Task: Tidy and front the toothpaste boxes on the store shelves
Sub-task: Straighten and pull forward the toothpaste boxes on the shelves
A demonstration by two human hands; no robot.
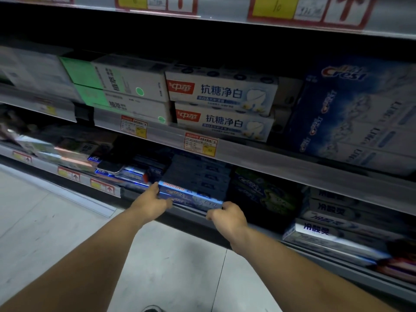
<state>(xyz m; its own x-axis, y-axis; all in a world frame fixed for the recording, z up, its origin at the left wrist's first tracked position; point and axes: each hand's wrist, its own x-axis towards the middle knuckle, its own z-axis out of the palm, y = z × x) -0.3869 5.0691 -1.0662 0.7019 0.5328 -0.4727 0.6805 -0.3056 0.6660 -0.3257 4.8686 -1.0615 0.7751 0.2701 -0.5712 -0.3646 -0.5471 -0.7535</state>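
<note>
Blue-silver boxes point(126, 173) lie flat at the left of the lower shelf point(132, 194). Next, your left hand point(153, 202) grips the left end of the blue toothpaste box point(191, 195), thumb on its top corner. That box sits at the shelf's front edge. Your right hand point(227, 216) curls round its right end, and dark green boxes point(263, 194) stand just beyond

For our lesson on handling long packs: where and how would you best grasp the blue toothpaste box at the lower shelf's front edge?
By its two short ends, from the aisle side. The blue toothpaste box lies lengthwise along the shelf lip, long and thin, a stack close behind; only ends and front seem free. The left hand and right hand hold there.
</note>
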